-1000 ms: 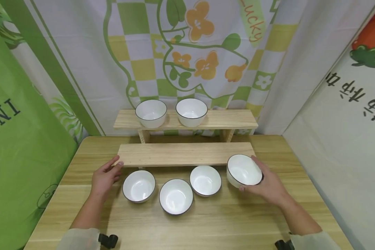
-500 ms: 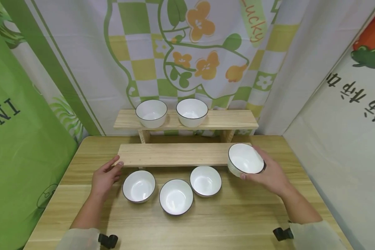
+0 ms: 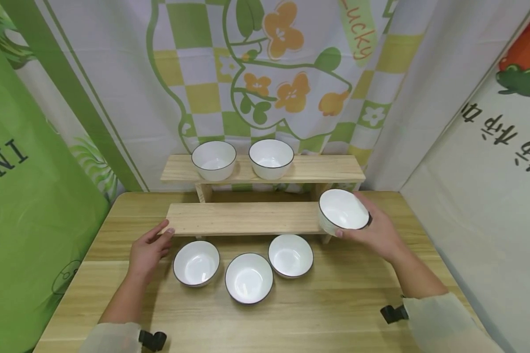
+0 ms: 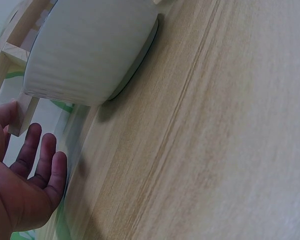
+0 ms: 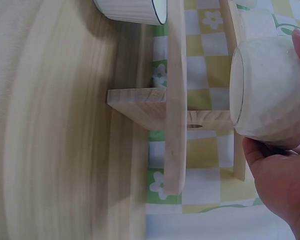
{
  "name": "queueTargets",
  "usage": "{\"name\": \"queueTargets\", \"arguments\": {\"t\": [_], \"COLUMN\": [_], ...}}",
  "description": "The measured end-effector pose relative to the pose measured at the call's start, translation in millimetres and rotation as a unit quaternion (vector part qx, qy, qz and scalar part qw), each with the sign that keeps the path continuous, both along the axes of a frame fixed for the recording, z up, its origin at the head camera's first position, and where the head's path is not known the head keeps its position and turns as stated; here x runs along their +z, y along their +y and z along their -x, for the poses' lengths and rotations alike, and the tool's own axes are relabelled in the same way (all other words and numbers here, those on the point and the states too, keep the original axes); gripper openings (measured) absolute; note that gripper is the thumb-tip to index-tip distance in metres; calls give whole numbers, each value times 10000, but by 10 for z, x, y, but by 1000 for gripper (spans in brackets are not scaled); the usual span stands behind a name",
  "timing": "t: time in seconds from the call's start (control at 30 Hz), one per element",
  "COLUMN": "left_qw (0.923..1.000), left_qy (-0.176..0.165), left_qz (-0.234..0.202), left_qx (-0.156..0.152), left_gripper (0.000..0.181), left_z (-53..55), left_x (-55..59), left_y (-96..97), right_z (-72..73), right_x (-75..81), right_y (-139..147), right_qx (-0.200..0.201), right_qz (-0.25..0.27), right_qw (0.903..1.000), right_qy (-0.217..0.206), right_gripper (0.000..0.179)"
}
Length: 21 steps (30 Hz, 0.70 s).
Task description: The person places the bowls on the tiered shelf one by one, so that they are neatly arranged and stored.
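Observation:
My right hand [image 3: 377,233] grips a white bowl [image 3: 342,211] with a thin dark rim. Thumb and fingers hold it from the right side, tilted, above the right end of the lower wooden shelf [image 3: 247,218]. The right wrist view shows this bowl [image 5: 272,92] apart from the lower board [image 5: 175,150]. At the shelf's left end, my left hand [image 3: 147,252] pinches the corner between thumb and index finger, its other fingers loosely bent. Two matching bowls, one left [image 3: 214,161] and one right [image 3: 271,159], sit on the upper shelf [image 3: 322,168].
Three more white bowls stand on the table [image 3: 291,314] before the rack: left [image 3: 196,263], middle [image 3: 249,278] and right [image 3: 290,255]. The middle and right ones are close together. A patterned curtain [image 3: 269,73] hangs behind the rack.
My right hand has raised the bowl from in front of the lower shelf to above its right end, moving it away from me. The left hand and other bowls have stayed put.

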State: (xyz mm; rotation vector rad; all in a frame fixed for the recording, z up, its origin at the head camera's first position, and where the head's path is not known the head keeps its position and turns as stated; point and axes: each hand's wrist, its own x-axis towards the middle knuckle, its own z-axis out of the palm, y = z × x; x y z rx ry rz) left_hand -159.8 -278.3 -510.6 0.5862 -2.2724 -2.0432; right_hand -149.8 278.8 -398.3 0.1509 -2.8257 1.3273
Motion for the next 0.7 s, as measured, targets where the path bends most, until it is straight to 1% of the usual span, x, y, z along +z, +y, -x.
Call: {"name": "queueTargets", "arguments": {"t": [0.2, 0.3, 0.43, 0.7], "left_qw": [10000, 10000, 9999, 9999], "left_qy": [5, 7, 45, 74], "left_qz": [38, 83, 98, 62], "left_qx": [4, 23, 42, 61], "left_gripper": [61, 62, 64, 63], "left_z": [-4, -13, -21, -1], "left_x": [-2, -3, -13, -35], "left_y": [-3, 6, 9, -4], "right_z": [103, 153, 208, 312], "right_x": [62, 78, 118, 257], "right_y": [-15, -19, -15, -22], "right_qx": [-89, -125, -161, -200], "right_qz": [164, 203, 149, 51], "right_qw": [9998, 9996, 9996, 9997], "right_qy": [36, 120, 174, 98], "right_gripper": [120, 117, 115, 124]}}
